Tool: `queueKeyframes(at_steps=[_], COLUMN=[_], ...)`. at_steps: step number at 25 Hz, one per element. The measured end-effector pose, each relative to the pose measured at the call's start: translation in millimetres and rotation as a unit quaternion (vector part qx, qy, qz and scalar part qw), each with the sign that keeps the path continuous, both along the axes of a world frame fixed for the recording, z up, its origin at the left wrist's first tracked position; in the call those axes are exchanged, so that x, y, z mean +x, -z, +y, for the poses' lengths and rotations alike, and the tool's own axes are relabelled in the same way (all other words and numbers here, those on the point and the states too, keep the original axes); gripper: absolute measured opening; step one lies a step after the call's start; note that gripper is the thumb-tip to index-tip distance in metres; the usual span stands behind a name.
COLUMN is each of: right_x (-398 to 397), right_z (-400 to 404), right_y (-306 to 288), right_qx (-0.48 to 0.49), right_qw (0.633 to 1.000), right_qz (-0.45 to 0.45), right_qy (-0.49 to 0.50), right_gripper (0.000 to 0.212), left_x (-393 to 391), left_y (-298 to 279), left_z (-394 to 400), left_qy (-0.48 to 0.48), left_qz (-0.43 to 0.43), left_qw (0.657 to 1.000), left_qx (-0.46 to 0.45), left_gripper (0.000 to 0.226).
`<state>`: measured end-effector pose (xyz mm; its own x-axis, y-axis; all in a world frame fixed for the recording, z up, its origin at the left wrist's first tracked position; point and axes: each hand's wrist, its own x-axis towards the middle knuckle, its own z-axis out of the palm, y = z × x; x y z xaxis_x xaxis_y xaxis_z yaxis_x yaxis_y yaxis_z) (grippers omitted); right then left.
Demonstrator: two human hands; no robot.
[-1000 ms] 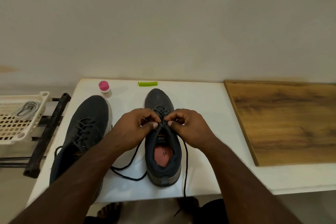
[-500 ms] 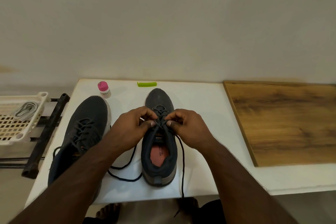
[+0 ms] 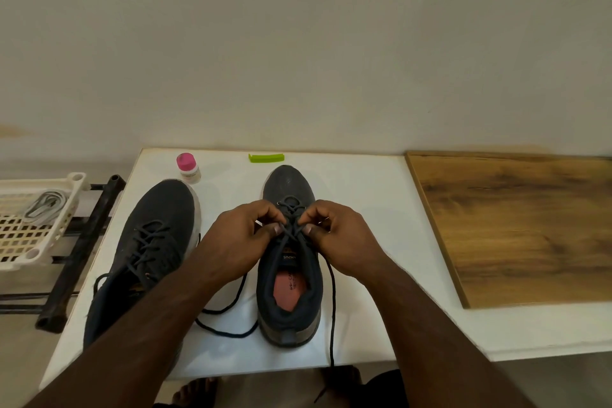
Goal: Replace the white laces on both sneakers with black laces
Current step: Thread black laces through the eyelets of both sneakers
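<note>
I pinch the black lace (image 3: 292, 231) with both hands, right over the middle of the right sneaker (image 3: 288, 262). My left hand (image 3: 241, 235) has its thumb and fingers closed on one side of the lace. My right hand (image 3: 337, 235) pinches the other side the same way. The lace is thin, soft and floppy, so I think it will slip if I hold it loosely. I think the best place to hold it is close to the holes, with my fingertips. Its two loose ends run down past the shoe, and one hangs over the near edge of the counter (image 3: 364, 182). The shoe is light and could slide when I pull. The left sneaker (image 3: 149, 242) lies beside it near the left edge, already laced in black. White laces (image 3: 44, 207) lie in the basket (image 3: 39, 228) off to the left.
</note>
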<state>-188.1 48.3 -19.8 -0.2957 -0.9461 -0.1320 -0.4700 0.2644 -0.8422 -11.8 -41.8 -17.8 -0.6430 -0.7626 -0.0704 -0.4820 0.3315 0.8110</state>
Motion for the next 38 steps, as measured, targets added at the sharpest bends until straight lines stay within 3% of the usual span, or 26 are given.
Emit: queueKeyframes(at_steps=[6, 11, 17, 21, 38], right_x=[-5.8, -1.8, -6.9, -4.8, -5.2], right_z=[1.0, -0.7, -1.8, -1.1, -2.5], right_y=[0.6, 3.3, 2.5, 4.2, 9.8], right_qx=[0.001, -0.005, 0.004, 0.009, -0.014], right_qw=[0.998, 1.000, 0.998, 1.000, 0.999], right_qz=[-0.056, -0.012, -0.054, -0.017, -0.015], right_qy=[0.011, 0.006, 0.021, 0.011, 0.029], right_gripper=[0.017, 0.018, 0.014, 0.014, 0.018], left_x=[1.9, 0.0, 0.8, 1.4, -0.7], left_y=[-2.3, -2.9, -3.3, -2.0, -2.6], left_z=[-1.5, 1.1, -1.7, -0.6, 0.6], left_qy=[-0.003, -0.003, -0.006, -0.004, -0.015], left_qz=[0.001, -0.008, -0.006, -0.017, -0.009], left_qw=[1.000, 1.000, 1.000, 1.000, 1.000], left_qx=[0.010, 0.002, 0.017, 0.008, 0.009], left_gripper=[0.012, 0.013, 0.012, 0.012, 0.010])
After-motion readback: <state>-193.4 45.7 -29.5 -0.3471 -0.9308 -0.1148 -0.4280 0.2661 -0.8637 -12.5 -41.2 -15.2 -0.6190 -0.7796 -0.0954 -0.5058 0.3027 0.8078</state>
